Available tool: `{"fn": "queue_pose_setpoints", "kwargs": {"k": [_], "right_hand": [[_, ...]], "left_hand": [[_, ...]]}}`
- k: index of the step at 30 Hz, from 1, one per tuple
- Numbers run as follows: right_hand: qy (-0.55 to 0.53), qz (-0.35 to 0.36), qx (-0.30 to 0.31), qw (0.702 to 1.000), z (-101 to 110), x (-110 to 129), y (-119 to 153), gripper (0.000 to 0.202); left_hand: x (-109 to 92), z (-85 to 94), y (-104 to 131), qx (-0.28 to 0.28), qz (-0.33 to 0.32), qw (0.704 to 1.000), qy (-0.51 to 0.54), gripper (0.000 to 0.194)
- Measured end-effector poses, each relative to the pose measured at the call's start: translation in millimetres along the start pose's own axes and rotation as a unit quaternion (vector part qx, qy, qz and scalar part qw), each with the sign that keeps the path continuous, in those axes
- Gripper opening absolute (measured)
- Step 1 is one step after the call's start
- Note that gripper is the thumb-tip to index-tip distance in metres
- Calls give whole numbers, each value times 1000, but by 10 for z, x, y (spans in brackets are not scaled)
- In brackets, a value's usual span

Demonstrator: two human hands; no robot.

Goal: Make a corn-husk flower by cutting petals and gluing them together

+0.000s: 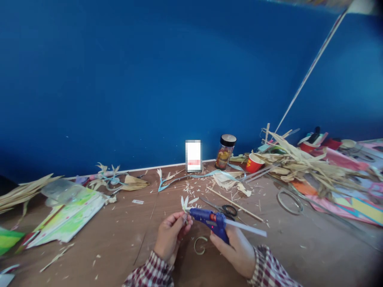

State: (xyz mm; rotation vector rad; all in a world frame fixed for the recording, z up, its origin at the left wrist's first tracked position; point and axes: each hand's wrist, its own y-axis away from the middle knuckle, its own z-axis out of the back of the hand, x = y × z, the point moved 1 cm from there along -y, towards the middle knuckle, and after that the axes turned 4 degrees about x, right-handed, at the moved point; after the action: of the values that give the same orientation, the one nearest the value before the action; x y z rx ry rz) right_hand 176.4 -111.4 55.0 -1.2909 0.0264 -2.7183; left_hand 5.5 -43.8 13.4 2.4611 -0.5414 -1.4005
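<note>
"What does the left hand have?"

"On my feed, the left hand is pinched narrow on the base of a white-petalled piece, just above its fingertips. The petals stand up past the fingers; I take the low grip as a way to leave them exposed to the tool."

"And the right hand?"

"I see the right hand wrapped around the handle of a blue glue gun, with a pale glue stick jutting out of its back, above that hand. The nozzle points toward the left hand, so the two hands probably face each other to bring tip and petals together. At this size I can't tell whether the nozzle touches the piece or sits just beside it."

"What lies around them?"

"Between the hands, a curled strip rests on the tabletop. Just beyond the right hand, scissors lie partly behind the gun, with a thin stick slanting past them; I'd guess both are left there for easy reach. Farther ahead of that hand stand a dark-lidded jar and a red cup. Dried husks are heaped well off to its right, likely set aside so they don't crowd the work."
</note>
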Motion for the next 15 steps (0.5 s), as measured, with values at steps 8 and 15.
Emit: {"fn": "queue_pose_setpoints", "kwargs": {"k": [8,15], "right_hand": [[1,-13,20,1000,24,31,-7,23],[5,-17,20,1000,60,48,3,23]], "left_hand": [[0,5,9,5,3,1000,1,13],[-2,4,20,8,8,1000,-8,14]]}}
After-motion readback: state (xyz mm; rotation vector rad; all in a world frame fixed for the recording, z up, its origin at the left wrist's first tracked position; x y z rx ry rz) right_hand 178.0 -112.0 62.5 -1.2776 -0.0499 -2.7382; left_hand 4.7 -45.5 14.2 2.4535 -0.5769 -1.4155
